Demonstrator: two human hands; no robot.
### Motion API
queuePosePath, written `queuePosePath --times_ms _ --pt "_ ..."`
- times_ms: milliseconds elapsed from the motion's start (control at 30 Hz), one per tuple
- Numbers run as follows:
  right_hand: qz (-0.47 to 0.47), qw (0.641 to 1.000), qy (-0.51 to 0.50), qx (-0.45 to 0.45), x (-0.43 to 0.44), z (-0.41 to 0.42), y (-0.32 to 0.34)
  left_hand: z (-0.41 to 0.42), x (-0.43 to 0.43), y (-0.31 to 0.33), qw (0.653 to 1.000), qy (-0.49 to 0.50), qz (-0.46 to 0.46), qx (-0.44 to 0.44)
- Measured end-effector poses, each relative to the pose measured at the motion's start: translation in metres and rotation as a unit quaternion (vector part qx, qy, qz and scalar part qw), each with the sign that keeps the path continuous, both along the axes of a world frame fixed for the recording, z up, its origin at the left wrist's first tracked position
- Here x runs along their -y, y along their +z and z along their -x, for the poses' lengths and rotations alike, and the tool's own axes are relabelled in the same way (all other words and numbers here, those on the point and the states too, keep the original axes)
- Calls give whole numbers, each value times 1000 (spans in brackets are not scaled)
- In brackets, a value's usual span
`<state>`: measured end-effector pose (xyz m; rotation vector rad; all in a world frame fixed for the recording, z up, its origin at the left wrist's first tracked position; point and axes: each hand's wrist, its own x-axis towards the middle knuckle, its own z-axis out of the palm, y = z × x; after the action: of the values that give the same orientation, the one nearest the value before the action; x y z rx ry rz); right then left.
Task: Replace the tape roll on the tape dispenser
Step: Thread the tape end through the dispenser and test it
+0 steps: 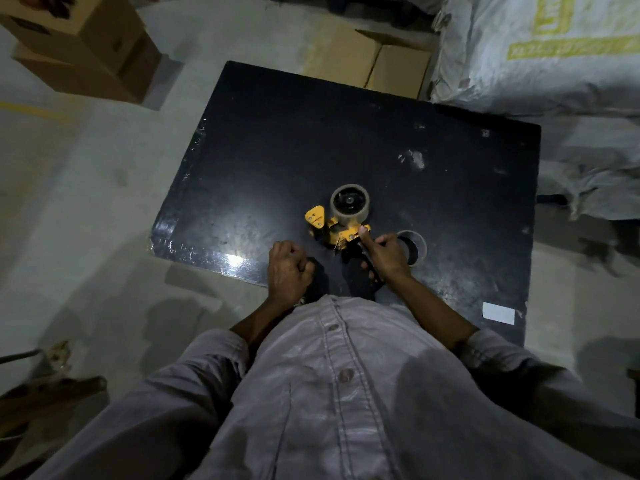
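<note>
Right hand (384, 252) fingers wrapped round tape dispenser (349, 234) handle, tape roll (349, 204) on hub, second roll (414, 245) beside it on tabletop (311, 133); left hand (289, 268) fisted, apparently empty, so use it to steady the roll.

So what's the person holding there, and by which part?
The right hand grips the tape dispenser by its black handle, thumb on the yellow frame. The left hand is curled; nothing shows in it.

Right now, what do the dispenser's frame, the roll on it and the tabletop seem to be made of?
Dispenser frame: yellow painted metal or hard plastic; small fasteners show. Mounted roll: brownish packing tape, probably plastic film, dull sheen. Tabletop: black, glossy, perhaps polished stone or laminate; mirrors a light.
</note>
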<state>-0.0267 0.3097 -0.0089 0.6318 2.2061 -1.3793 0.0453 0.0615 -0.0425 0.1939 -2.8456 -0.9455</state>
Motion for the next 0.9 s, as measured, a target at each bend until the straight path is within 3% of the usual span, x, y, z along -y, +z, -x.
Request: queuePosePath --times_ms 200,467,733,833,900 --pt "49 989 -135 -36 -15 18 -8 -9 9 1 996 62 -51 35" --pt "60 993 -90 -46 -24 6 -23 11 -7 2 988 14 -92 123" --pt "-132 989 21 -65 -40 -5 -15 30 -21 14 984 -17 -112 139" --pt "-265 956 47 -117 -44 -3 0 39 -23 15 983 -36 -115 138" --pt "-307 939 37 -151 -51 4 7 44 -23 16 983 -42 -117 137"
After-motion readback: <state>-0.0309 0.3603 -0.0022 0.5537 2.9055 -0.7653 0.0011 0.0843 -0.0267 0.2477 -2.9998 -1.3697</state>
